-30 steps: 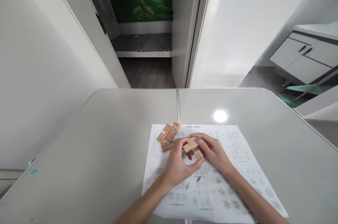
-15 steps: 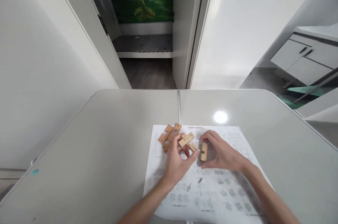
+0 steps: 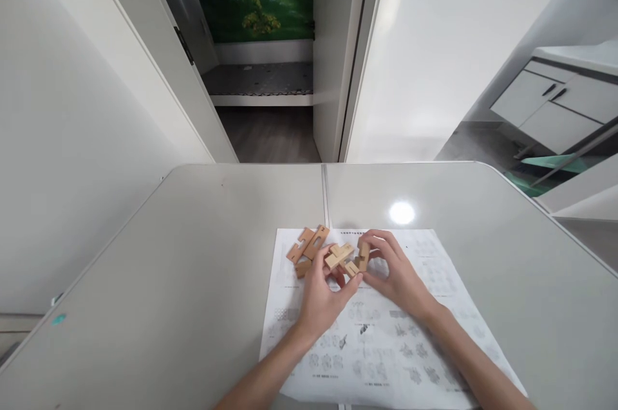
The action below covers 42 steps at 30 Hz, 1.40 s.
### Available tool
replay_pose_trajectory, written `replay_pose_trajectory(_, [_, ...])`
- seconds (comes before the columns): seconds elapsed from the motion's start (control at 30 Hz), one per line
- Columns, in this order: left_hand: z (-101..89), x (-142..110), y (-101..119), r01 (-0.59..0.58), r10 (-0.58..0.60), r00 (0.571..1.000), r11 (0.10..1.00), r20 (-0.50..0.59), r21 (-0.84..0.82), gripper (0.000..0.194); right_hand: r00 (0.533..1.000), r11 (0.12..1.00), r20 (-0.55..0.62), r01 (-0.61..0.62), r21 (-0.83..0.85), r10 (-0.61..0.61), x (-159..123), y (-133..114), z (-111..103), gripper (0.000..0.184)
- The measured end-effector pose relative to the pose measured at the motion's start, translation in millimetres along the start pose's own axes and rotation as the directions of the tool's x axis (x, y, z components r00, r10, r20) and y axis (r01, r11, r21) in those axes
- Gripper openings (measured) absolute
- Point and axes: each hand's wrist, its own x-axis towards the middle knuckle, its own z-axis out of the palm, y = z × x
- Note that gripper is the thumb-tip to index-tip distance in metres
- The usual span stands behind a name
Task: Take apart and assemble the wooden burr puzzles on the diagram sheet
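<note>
the left hand point(image 3: 326, 300) has its fingers curled round the cluster point(image 3: 339, 257), thumb at its 5 o'clock end and fingertips along its 9 o'clock side, the gap between them only as wide as the wood. the cluster, a few pale blocks crossing one another, sits over the upper middle of the sheet point(image 3: 410, 326) on the desk point(image 3: 193, 281). at its 3 o'clock, the right hand point(image 3: 398, 271) grips the notched block point(image 3: 364, 257) between fingers at 12 and thumb at 6, the block tipped nearly on end. whether block and cluster touch is hard to tell at this size.

the likeliest trouble is a bad meeting of the two: if the notch is turned the wrong way, the block would probably jam against the arm at the cluster's 4 o'clock, and pushing harder could shove the crossed blocks out of line. the left grip seems to bear on only part of the cluster, so a sideways knock might let a block slide loose. the flat pieces point(image 3: 317, 242) lie in a heap at the cluster's 10 o'clock, close behind the left fingers; a backward swing could scatter them.
</note>
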Motion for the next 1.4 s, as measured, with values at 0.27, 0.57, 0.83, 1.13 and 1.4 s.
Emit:
replay_pose_trajectory(0.27, [-0.5, 0, -1, 0.005, -0.005, 1.0, 1.0, 0.011, 0.002, 0.055, 0.992, 0.986, -0.002, 0.122, -0.11, -0.123, -3, -9, 10, 0.046])
replay_pose_trajectory(0.57, [-2.9, 1, 2, 0.025, -0.025, 0.999, 1.0, 0.035, 0.009, 0.054, 0.991, 0.977, -0.004, 0.132, -0.17, -0.135, -5, -8, 12, 0.045])
replay_pose_trajectory(0.83, [-2.3, 1, -1, 0.028, -0.028, 0.999, 1.0, 0.027, 0.003, 0.058, 0.997, 0.99, 0.006, 0.078, -0.114, -0.078, -9, -4, 14, 0.045])
replay_pose_trajectory(1.13, [-2.0, 2, 2, 0.025, -0.025, 1.0, 1.0, 0.014, -0.018, 0.057, 0.997, 0.986, 0.006, 0.082, -0.143, -0.082, -9, -4, 16, 0.043])
replay_pose_trajectory(1.4, [-4.3, 2, 6, 0.045, -0.045, 0.999, 0.999, 0.02, -0.025, 0.056, 0.995, 0.987, -0.027, 0.092, -0.135, -0.097, -11, -6, 19, 0.041])
